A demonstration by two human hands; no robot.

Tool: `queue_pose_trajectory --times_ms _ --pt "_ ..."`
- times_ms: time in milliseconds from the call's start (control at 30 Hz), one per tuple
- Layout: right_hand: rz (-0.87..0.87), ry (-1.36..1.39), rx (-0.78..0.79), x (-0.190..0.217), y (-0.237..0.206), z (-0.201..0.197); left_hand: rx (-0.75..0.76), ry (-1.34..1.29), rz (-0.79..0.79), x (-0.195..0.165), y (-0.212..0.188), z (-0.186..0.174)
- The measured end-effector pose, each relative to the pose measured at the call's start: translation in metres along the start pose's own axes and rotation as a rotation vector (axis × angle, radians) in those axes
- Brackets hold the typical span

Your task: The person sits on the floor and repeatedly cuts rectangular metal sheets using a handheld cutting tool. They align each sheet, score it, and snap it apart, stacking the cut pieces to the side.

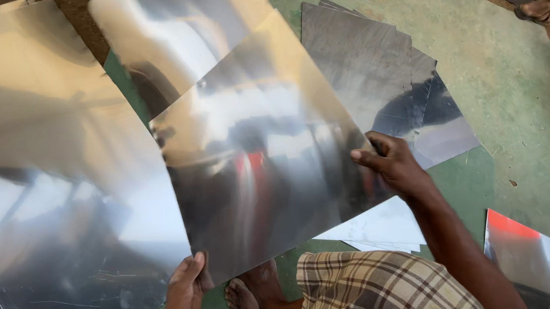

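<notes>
A shiny square metal sheet [262,156] is held tilted in front of me over the green floor. My left hand [185,287] grips its near bottom corner from below. At the sheet's right edge my right hand [390,162] clamps it, thumb on top. The sheet mirrors light and a red patch. My bare foot [244,305] and checked cloth [375,289] show beneath it.
A large reflective sheet [44,197] lies at the left, another [169,30] at the top. A stack of duller sheets [381,70] sits behind my right hand. A small sheet [534,260] lies bottom right. Another person's sandalled foot [533,11] is at the top right.
</notes>
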State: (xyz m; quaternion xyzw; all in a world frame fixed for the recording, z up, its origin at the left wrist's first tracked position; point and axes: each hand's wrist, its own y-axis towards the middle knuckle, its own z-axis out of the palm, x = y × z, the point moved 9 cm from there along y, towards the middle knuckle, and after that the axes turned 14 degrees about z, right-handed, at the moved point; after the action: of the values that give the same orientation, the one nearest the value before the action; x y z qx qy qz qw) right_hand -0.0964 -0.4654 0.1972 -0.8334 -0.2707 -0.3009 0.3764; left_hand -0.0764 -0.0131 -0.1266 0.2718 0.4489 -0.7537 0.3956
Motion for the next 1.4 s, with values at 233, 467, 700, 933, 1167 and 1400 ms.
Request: queue_pose_trajectory --times_ms 233,467,700,933,1167,1400 --pt "0.075 0.351 -0.247 -0.140 -0.014 -0.155 0.244 0.043 -0.112 0.014 0.060 0.171" --pt "0.693 0.098 -0.115 -0.325 -0.028 -0.179 0.320 0.126 -0.224 0.063 0.036 0.272" --pt "0.818 -0.249 -0.213 -0.379 -0.010 -0.169 0.348 0.319 -0.168 0.128 0.038 0.280" --pt "0.665 -0.985 -0.325 -0.353 0.033 -0.152 0.218 0.649 0.006 0.129 0.032 0.308" --pt "0.344 -0.659 -0.480 -0.334 0.044 -0.062 0.230 0.681 0.201 0.079 0.032 0.331" --pt "0.008 0.268 -0.238 -0.242 -0.001 -0.022 0.331 0.467 0.416 -0.005 0.054 0.369"
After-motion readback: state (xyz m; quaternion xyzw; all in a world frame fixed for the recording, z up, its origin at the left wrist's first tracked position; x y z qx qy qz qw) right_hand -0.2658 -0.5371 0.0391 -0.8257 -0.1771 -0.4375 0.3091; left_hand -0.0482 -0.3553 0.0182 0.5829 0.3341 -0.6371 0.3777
